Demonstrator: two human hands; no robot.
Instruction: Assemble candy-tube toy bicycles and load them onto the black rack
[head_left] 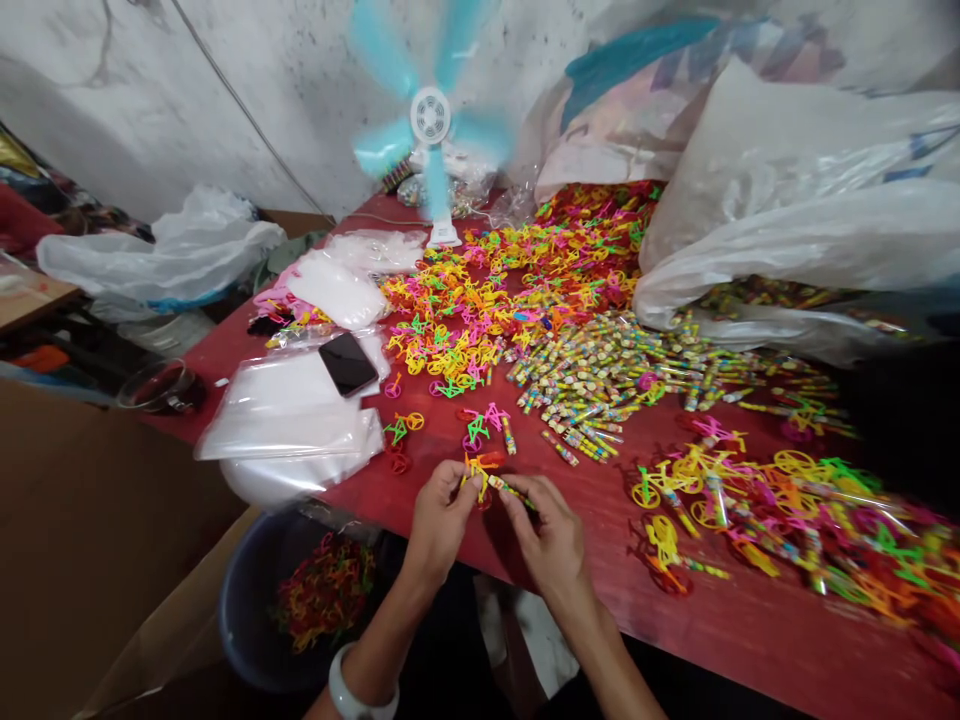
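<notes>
My left hand (441, 520) pinches a small plastic toy bicycle (480, 473) with yellow and orange-red parts, just above the front of the red table (600, 540). Between the fingers of my right hand (549, 528) is a thin tube with a colourful wrapper (510, 488), its end against or very near the toy bicycle; whether they are joined I cannot tell. Just beyond my hands lie a loose pink and green toy bicycle (480, 428) and a single tube (508, 435). A large pile of similar wrapped tubes (592, 375) spreads farther back.
Loose bicycle parts (450, 340) are heaped mid-table, and bicycles with tubes (795, 510) lie at the right. A turquoise fan (431, 118) spins behind. Clear plastic bags (277, 410) and a phone (348, 364) rest leftward. A basin (244, 610) with parts stands below.
</notes>
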